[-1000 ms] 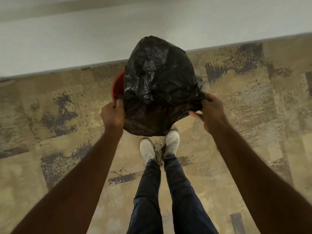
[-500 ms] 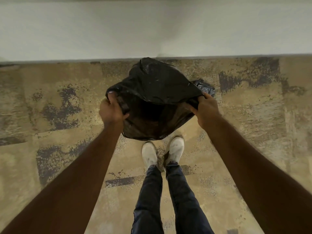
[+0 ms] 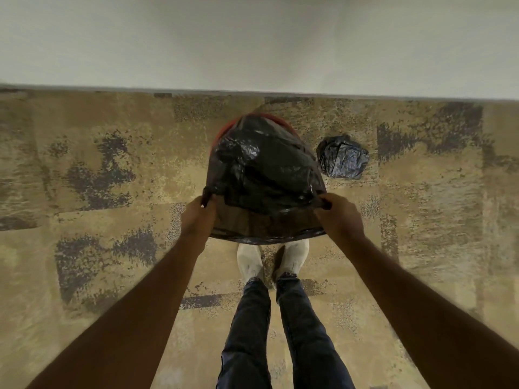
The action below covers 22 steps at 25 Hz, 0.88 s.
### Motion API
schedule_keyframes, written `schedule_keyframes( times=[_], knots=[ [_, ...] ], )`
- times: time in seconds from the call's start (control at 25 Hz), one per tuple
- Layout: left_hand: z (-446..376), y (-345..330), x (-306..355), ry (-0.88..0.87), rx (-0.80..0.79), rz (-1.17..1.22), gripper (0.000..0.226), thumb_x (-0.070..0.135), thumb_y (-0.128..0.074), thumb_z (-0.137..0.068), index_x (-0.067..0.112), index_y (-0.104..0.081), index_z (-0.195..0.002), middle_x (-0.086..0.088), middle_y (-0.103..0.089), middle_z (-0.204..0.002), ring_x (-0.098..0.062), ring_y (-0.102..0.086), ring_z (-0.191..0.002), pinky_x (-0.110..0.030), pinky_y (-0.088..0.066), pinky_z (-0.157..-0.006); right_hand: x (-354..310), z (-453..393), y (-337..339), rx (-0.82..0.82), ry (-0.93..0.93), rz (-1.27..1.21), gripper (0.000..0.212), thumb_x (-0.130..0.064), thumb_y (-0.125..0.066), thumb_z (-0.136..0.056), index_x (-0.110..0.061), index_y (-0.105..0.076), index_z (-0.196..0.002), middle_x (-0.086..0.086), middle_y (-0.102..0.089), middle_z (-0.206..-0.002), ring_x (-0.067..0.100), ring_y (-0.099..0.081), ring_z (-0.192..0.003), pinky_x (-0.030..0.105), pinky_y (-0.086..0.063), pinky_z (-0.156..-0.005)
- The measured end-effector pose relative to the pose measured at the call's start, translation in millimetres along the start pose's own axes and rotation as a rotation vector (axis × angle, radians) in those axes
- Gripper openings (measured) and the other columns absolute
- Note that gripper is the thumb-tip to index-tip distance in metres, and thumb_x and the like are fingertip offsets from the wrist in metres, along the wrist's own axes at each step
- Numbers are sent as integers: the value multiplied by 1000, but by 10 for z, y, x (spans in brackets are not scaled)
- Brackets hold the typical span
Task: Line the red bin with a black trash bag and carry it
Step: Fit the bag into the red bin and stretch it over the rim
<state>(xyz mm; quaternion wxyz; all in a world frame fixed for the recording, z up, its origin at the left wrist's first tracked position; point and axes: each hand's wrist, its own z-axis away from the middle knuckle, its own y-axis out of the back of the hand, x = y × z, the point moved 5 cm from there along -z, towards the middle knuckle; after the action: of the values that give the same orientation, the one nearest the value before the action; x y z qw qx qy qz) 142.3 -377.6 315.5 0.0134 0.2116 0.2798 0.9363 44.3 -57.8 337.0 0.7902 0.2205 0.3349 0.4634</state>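
The floor (image 3: 118,153) is a mottled carpet of tan and beige with ragged dark grey patches, running back to a plain pale wall (image 3: 252,40) that meets it along a thin dark line at the far side. The person stands close to that wall, white shoes (image 3: 250,262) together and dark jeans (image 3: 247,332) showing below. Just beyond the shoes the red bin (image 3: 226,130) stands on the carpet; only an arc of its rim shows at the far edge, the remainder covered by the black trash bag (image 3: 266,169), which lies crumpled over its mouth. The left hand (image 3: 198,217) has its grip closed on the bag's edge at the near left, and the right hand (image 3: 341,216) has its grip closed on the edge at the near right, the film stretched between them and hanging in a thin, half-transparent flap toward the shoes. To the right of the bin, apart from it, a balled-up dark bag (image 3: 342,157) lies on the carpet.
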Motion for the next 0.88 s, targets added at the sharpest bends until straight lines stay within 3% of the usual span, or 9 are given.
schedule_keyframes(
  times=[0.12, 0.2, 0.32, 0.44, 0.52, 0.6, 0.68, 0.8, 0.88],
  knots=[
    [-36, 13, -34, 31, -33, 82, 28, 35, -61, -90, 13, -74, -102, -20, -74, -104, -40, -71, -97, -53, -61, -85, -51, -49, 52, -13, -8, 52, 22, -22, -58, -96, -22, -76, -108, 6, -75, -86, 29, -70, -75, 34, -53, -63],
    [-54, 121, 113, -20, 84, 197, 26, 35, -56, -99, 15, -71, -102, -19, -73, -106, -32, -72, -90, -48, -64, -79, -178, -142, 145, 43, 9, -45, 22, -25, -55, -99, -22, -71, -85, 2, -68, -73, 27, -66, -67, 28, -46, -59],
    [-130, 348, 464, -211, 316, 112, 44, 39, -39, -107, 7, -68, -111, -16, -73, -108, -28, -69, -93, -36, -56, -79, -449, -313, 359, 223, 6, -216, 42, -35, -43, -105, -22, -56, -66, -4, -57, -63, 15, -53, -55, 25, -35, -52],
    [-257, 427, 718, -297, 375, 102, 54, 42, -30, -108, 4, -68, -112, -21, -72, -109, -37, -68, -101, -32, -46, -76, -699, -478, 480, 291, 32, -298, 58, -46, -28, -108, -11, -62, -75, 1, -58, -67, 17, -55, -61, 30, -41, -57],
    [-314, 411, 769, -287, 362, 88, 61, 46, -25, -109, 4, -68, -117, -24, -71, -114, -40, -66, -106, -34, -46, -78, -798, -551, 459, 272, 77, -261, 57, -46, -23, -110, -16, -60, -79, 1, -59, -70, 16, -57, -64, 29, -42, -58],
    [-360, 371, 711, -226, 335, 62, 68, 52, -21, -108, 4, -68, -120, -27, -69, -120, -43, -64, -114, -42, -49, -88, -785, -591, 356, 224, 96, -181, 49, -42, -21, -112, -25, -50, -76, 1, -57, -70, 17, -56, -63, 28, -37, -56],
    [-422, 278, 575, -147, 264, 57, 75, 60, -18, -105, 6, -68, -123, -27, -67, -124, -44, -62, -117, -49, -51, -100, -672, -636, 196, 165, 65, -163, 53, -44, -20, -112, -16, -58, -89, 7, -58, -74, 27, -61, -69, 31, -43, -62],
    [-497, 48, 315, -99, 96, 101, 75, 70, -24, -98, 14, -65, -126, -17, -68, -119, -34, -64, -108, -36, -52, -87, -440, -712, -57, 85, -30, -82, 69, -53, -16, -109, -3, -62, -113, 21, -64, -94, 39, -67, -91, 39, -47, -74],
    [-526, -116, 107, -60, -10, 104, 58, 66, -41, -94, 21, -60, -124, -8, -65, -113, -25, -64, -98, -26, -46, -71, -322, -748, -203, 63, -39, 6, 75, -59, -16, -107, -2, -63, -119, 23, -67, -104, 40, -66, -98, 42, -51, -83]
  ],
)
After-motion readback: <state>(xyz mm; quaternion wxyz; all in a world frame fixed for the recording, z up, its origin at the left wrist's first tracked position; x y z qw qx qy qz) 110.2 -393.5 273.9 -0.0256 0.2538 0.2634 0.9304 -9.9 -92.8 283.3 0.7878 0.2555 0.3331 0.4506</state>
